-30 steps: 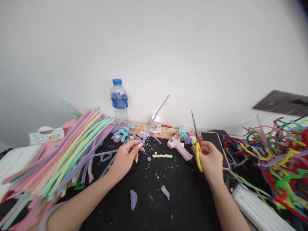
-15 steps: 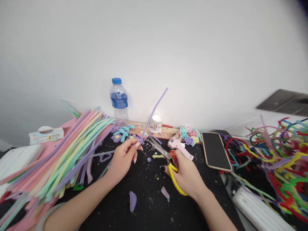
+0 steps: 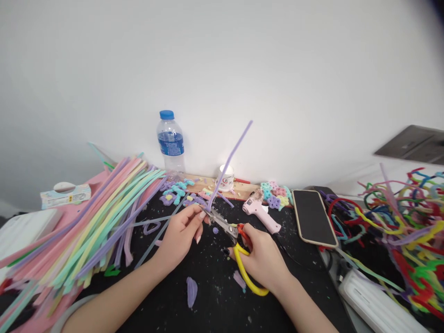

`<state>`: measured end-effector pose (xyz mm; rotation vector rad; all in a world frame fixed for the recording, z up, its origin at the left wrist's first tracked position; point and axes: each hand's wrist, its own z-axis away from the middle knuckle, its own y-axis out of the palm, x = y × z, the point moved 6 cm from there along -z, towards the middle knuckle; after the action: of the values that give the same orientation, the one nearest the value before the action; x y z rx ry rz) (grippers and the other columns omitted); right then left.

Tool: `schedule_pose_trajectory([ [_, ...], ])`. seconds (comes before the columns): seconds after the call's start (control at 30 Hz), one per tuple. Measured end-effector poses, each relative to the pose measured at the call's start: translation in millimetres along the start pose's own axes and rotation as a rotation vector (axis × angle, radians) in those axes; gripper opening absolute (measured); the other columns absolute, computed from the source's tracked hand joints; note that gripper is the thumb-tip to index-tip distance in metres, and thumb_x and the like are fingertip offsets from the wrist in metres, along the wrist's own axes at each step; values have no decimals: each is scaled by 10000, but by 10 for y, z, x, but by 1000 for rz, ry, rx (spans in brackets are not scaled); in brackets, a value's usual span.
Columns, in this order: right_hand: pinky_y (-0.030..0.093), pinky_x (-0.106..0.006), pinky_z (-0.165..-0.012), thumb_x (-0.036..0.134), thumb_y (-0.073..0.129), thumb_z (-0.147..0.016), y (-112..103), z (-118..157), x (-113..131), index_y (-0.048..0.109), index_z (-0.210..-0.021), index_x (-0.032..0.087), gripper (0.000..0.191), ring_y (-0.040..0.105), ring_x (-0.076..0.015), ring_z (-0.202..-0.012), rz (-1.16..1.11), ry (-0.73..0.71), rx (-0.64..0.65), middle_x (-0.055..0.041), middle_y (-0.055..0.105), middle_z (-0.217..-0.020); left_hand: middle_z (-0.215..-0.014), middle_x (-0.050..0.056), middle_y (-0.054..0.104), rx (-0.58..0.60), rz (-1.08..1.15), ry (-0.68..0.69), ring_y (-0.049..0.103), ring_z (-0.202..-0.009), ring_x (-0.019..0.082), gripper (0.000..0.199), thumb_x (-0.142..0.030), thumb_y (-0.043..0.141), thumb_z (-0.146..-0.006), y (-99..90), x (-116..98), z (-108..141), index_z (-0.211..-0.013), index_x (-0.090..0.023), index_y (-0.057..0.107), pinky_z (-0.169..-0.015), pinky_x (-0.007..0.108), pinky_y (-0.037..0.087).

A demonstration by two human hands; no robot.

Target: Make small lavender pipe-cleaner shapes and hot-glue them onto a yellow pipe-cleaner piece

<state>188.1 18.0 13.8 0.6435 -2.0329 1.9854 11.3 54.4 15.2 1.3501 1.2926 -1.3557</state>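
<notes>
Purple fuzzy pipe cleaner (image 3: 231, 157) is in the middle of the frame, leaning up and right from the left hand (image 3: 181, 231). That forearm slants in from the lower left, thumb and fingers pinching the stem's bottom end. The right hand (image 3: 262, 255) comes in from the lower right with its fingers wrapped on the handles of the scissors (image 3: 231, 230), blades angled up-left to the pinched end. Can't tell if they're actually touching the stem.

It's pretty crowded, tbh. The stem crosses in front of a paper cup (image 3: 227, 180), and the pink glue gun (image 3: 262, 216) lies just above the right hand, with a phone (image 3: 314, 217) right of that. Big pastel bundle (image 3: 107, 222) fills the left side, a bright tangle (image 3: 416, 240) the far right. Water bottle (image 3: 170, 143) is upper left of centre, and a purple scrap (image 3: 191, 292) lies bottom centre.
</notes>
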Motion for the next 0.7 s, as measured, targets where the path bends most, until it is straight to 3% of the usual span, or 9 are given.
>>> schedule_pose_trajectory([
  [0.7,206,-221,-467,406,614,-696,3,-10,12,375,-581,202,335,359,-100,-474,29,-37,-34,51,442,-531,-470,-79,405,51,63,-23,348,-405,73,247,-330,433,-884,57,51,-3,-703,-173,493,-478,203,301],
])
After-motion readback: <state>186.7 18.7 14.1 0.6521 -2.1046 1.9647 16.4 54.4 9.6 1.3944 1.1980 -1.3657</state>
